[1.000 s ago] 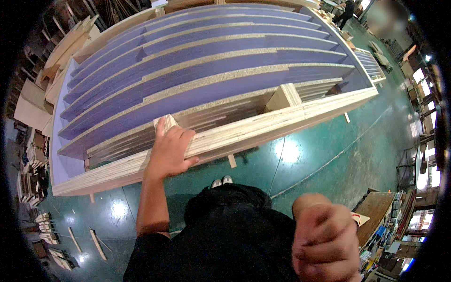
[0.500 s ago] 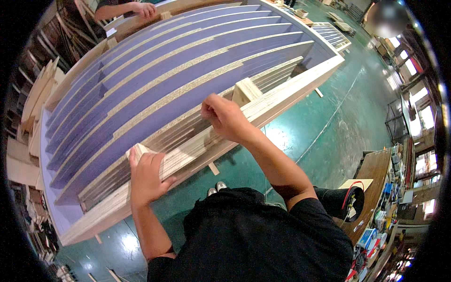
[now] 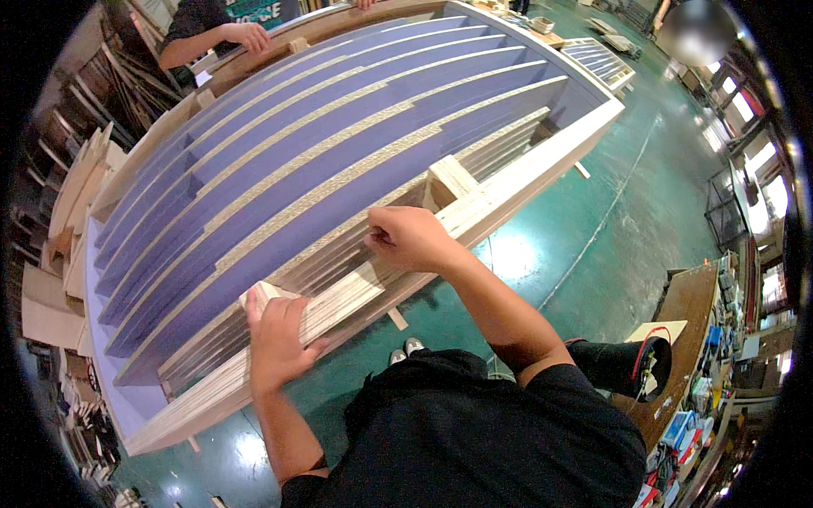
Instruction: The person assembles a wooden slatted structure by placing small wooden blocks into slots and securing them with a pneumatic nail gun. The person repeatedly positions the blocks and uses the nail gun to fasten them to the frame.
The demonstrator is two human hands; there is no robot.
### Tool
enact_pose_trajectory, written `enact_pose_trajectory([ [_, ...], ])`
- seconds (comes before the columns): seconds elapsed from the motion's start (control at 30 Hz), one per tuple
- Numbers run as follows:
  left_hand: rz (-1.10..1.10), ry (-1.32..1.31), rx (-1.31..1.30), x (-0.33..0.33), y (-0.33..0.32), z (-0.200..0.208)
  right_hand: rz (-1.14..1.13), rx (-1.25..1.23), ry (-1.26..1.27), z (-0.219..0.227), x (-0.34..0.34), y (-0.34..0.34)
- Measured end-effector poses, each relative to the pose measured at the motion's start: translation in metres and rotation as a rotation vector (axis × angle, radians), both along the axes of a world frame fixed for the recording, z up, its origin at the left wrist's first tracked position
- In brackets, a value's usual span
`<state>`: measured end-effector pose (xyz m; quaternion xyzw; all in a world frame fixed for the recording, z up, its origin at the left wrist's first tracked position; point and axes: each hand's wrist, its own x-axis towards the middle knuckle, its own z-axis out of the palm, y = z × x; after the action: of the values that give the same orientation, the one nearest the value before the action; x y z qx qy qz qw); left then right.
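A large wooden frame (image 3: 533, 169) with lavender panels and several long slats (image 3: 339, 173) lies before me. My left hand (image 3: 284, 343) reaches over its near rail, fingers laid over a pale wooden block (image 3: 269, 294) at the rail's inner side and the thumb apart on the rail. Farther right, my right hand (image 3: 411, 240) is curled into a fist just over the same rail. Whatever its fingers may hold is hidden. A second wooden block (image 3: 451, 179) sits on the rail's inner side, just beyond that fist.
Across the frame, a co-worker's hand (image 3: 247, 36) rests near the far rail. On my right stand a black bucket-like container (image 3: 605, 366) and a brown bench (image 3: 677, 317) cluttered with tools. Boards (image 3: 63, 300) lean at the left. The floor (image 3: 593, 220) is green.
The view has shifted slightly. My right fist has come a little lower against the rail, while my left hand keeps its place at the block. Another person's hand now shows at the far rail.
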<state>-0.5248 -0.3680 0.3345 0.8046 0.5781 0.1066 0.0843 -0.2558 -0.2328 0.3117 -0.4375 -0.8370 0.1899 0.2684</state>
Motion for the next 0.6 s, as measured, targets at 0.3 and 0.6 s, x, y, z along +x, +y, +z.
enact_pose_trajectory([
  [0.3,0.002,-0.056,0.034,-0.0014,-0.001,-0.0025,-0.001,-0.043,0.019,0.0026,0.0006,-0.0007],
  [0.6,-0.004,-0.051,0.019,-0.0041,-0.0007,-0.0021,0.019,-0.009,-0.019,0.0038,-0.001,-0.0026],
])
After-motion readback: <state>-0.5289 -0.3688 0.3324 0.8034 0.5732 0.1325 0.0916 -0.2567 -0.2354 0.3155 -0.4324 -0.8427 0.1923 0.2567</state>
